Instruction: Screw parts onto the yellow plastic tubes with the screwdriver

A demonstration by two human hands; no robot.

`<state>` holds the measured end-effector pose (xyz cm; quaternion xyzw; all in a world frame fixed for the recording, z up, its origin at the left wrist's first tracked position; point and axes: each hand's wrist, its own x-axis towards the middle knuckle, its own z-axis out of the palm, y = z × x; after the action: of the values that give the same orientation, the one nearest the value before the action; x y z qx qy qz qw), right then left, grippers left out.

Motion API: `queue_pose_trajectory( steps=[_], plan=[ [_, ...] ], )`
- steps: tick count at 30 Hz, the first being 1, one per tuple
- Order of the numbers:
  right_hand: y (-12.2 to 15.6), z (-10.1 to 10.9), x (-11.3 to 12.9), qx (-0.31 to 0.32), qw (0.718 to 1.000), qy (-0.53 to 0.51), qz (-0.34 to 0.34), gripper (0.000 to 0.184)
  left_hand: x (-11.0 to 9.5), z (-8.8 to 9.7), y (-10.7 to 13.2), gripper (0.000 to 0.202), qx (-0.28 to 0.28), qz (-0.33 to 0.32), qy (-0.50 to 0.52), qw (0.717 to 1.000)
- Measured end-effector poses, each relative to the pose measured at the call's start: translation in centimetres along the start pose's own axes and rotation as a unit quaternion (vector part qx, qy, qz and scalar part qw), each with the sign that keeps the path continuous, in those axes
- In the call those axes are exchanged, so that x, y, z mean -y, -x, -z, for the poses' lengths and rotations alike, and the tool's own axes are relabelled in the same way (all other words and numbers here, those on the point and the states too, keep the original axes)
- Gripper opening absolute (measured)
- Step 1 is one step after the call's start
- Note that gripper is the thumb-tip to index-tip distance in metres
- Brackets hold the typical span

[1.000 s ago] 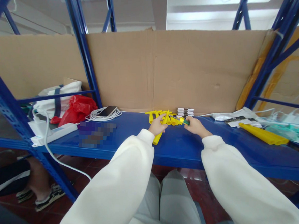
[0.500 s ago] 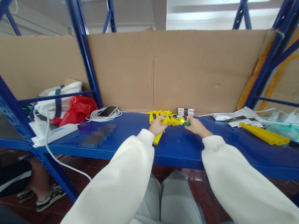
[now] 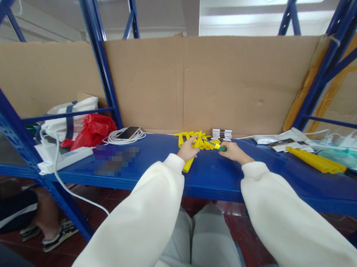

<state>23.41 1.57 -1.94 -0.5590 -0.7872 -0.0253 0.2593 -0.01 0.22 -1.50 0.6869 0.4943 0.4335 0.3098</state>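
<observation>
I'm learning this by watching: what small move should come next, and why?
Probably a slight twist of the screwdriver-like tool by the right hand, since its shaft reaches toward the yellow cone that the left hand grips.

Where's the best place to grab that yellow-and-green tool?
Probably by the green handle end, from the right, as the right hand does: it looks thicker, while the thin shaft points left toward the yellow cone in the left hand.
</observation>
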Motion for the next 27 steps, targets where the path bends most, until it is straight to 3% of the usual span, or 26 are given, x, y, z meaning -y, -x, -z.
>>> queue_pose_trajectory(
  steps=[17,27],
  plan=[
    [-0.4,-1.0,0.0,0.005,0.997,-0.025,0.079,0.009,0.3,-0.2,-0.1,0.075,0.014,0.004,0.012,1.0],
    [-0.6,-1.8,1.7,-0.012,0.997,-0.044,0.07,0.02,-0.3,-0.1,0.4,0.076,0.038,-0.002,0.021,0.999]
  ],
)
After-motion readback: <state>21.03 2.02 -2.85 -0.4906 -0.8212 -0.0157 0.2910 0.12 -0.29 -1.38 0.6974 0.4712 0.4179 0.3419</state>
